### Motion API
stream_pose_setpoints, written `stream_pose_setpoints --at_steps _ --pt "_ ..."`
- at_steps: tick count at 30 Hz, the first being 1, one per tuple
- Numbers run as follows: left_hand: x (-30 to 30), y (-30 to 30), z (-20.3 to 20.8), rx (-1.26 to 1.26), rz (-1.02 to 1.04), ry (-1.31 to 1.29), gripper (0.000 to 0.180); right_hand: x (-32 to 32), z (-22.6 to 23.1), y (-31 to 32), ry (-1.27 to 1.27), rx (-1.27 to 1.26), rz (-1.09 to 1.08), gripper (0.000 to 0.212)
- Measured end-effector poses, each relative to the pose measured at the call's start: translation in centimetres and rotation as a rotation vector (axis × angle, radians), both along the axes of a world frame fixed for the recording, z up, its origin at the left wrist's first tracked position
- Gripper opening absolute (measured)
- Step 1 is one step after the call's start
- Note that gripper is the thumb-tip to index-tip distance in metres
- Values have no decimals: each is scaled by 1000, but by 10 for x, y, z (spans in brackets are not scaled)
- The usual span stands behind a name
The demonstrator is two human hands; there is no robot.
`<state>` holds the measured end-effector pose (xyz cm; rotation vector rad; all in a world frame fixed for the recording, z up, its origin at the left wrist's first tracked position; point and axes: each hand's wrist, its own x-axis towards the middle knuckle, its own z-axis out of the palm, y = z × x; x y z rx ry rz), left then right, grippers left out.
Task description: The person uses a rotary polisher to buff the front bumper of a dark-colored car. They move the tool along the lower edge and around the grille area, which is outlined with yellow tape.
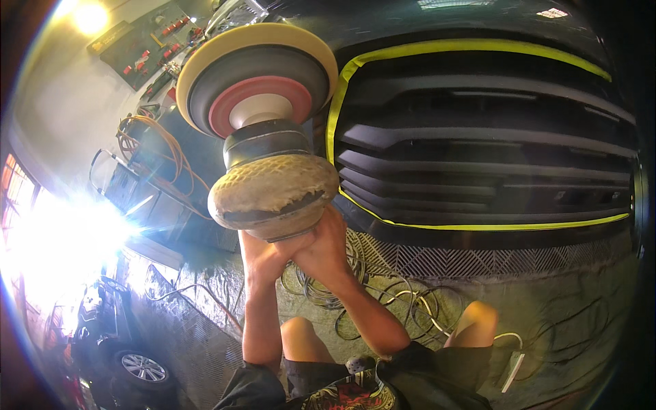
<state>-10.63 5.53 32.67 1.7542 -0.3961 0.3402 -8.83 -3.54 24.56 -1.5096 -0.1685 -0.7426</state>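
Both my hands hold up an orbital polisher (273,188), its worn tan, textured head cover tilted toward me. At the tool's far end is a round pad with a yellow rim (256,35), a grey layer and a red ring. My left hand (265,256) and my right hand (326,247) come together under the near end, closed on it, with most fingers hidden behind the tool. Right of the pad is a dark car's black slatted panel (478,150), bordered with yellow masking tape (332,130). The pad appears off the panel, though depth is hard to judge.
Coiled cables (328,273) lie on the floor by my legs, and a white power strip (512,371) sits at lower right. An orange hose (174,154) hangs over a dark cabinet at left. Another car's wheel (141,366) shows at lower left. Glare washes out the left side.
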Motion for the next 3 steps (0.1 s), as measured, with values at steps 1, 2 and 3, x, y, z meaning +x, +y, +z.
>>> stream_pose_setpoints --at_steps 1,2,3 --pt "0 0 1 12 1 0 94 0 0 1 0 0 -8 87" --pt "-1 1 0 41 19 5 95 0 0 2 -8 4 27 86" --pt "-1 1 -1 47 19 15 95 1 0 0 -15 10 60 86"
